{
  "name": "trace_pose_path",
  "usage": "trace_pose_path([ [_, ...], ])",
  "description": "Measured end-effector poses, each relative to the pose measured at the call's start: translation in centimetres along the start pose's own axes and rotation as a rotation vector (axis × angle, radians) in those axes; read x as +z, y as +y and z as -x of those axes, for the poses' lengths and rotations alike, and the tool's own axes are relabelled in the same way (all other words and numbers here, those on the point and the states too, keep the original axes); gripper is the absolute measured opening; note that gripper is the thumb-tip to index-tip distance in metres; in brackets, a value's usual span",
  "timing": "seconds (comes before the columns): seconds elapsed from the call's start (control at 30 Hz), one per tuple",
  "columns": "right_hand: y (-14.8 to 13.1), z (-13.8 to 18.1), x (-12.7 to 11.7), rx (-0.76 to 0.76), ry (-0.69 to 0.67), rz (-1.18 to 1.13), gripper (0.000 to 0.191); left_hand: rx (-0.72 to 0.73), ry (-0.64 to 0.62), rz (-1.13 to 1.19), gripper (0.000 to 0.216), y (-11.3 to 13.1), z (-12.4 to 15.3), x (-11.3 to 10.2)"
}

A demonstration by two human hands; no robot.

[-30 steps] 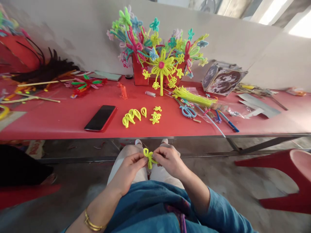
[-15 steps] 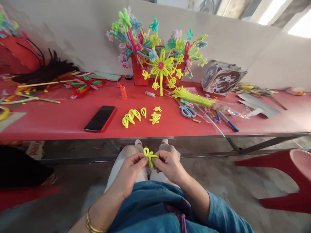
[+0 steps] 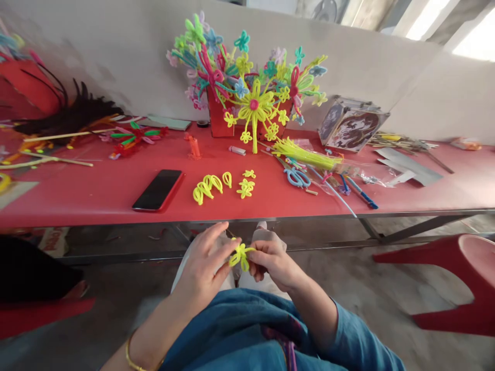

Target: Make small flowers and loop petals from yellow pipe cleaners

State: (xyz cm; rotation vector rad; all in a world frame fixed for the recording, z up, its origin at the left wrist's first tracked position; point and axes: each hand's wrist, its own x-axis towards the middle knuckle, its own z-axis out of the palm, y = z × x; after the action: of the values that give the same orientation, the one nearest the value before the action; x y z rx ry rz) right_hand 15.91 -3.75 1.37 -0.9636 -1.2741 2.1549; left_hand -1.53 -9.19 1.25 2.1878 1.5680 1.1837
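Observation:
Above my lap, my right hand (image 3: 270, 262) pinches a small yellow pipe-cleaner flower (image 3: 240, 254) by its stem, which points right. My left hand (image 3: 205, 257) is open beside it, fingers stretched and apart; a fingertip overlaps the flower's upper petals, and I cannot tell whether it presses on them. On the red table ahead lie several yellow pipe-cleaner loops (image 3: 209, 186) and small finished yellow flowers (image 3: 246, 188). Behind them a large yellow pipe-cleaner flower (image 3: 255, 105) leans upright against a red box holding many coloured flowers.
A phone (image 3: 158, 190) lies left of the loops. To the right are blue-handled scissors (image 3: 297, 178), a bundle of yellow pipe cleaners (image 3: 305, 156) and a patterned box (image 3: 351, 123). The red table's (image 3: 96, 201) front edge crosses above my knees. A red stool (image 3: 456, 278) stands at right.
My left hand has let go its pinch and spread its fingers upward. The flower has turned, its petals now pointing lower, while my right hand keeps hold of it.

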Motion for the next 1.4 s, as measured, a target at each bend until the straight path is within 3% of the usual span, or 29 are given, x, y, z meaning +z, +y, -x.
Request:
trace_pose_path([
  [0.07, 0.2, 0.1, 0.0, 0.005, -0.042, 0.011, 0.031, 0.071, -0.023, -0.008, 0.027, 0.2, -0.2, -0.2],
  [0.13, 0.2, 0.2, -0.1, -0.042, -0.039, 0.043, 0.036, -0.001, -0.037, 0.075, 0.018, 0.5, -0.3, -0.2],
  [0.23, -0.1, 0.3, -0.2, -0.187, 0.031, 0.133, 0.039, -0.323, -0.075, 0.283, 0.012, 0.7, -0.1, -0.1],
  [0.33, -0.2, 0.4, -0.1, -0.287, 0.105, 0.314, 0.029, -0.650, -0.110, 0.531, 0.016, 1.2, -0.1, 0.2],
  [0.47, 0.0, 0.3, 0.6, -0.298, 0.149, 0.436, 0.015, -0.832, -0.074, 0.804, 0.013, 2.1, -0.4, 0.7],
  [0.6, 0.1, 0.2, 1.1, -0.268, 0.147, 0.392, 0.012, -0.892, -0.041, 0.966, 0.009, 2.5, -0.5, 1.1],
  [0.77, 0.2, 0.3, 1.1, -0.366, 0.184, 0.481, 0.012, -0.957, -0.024, 1.088, 0.008, 2.5, -0.2, 1.5],
  [0.9, -0.4, 0.5, 0.4, -0.302, 0.104, 0.402, 0.025, -0.942, -0.075, 1.130, 0.008, 2.7, -0.3, 1.4],
  [1.23, -1.2, 0.3, 1.0, -0.317, 0.224, 0.628, 0.013, -0.860, -0.125, 0.875, 0.011, 3.1, -0.5, 1.4],
  [1.4, -0.8, 0.2, 1.7, -0.453, 0.340, 0.688, 0.015, -0.843, -0.094, 0.702, 0.012, 3.3, -0.4, 1.5],
])
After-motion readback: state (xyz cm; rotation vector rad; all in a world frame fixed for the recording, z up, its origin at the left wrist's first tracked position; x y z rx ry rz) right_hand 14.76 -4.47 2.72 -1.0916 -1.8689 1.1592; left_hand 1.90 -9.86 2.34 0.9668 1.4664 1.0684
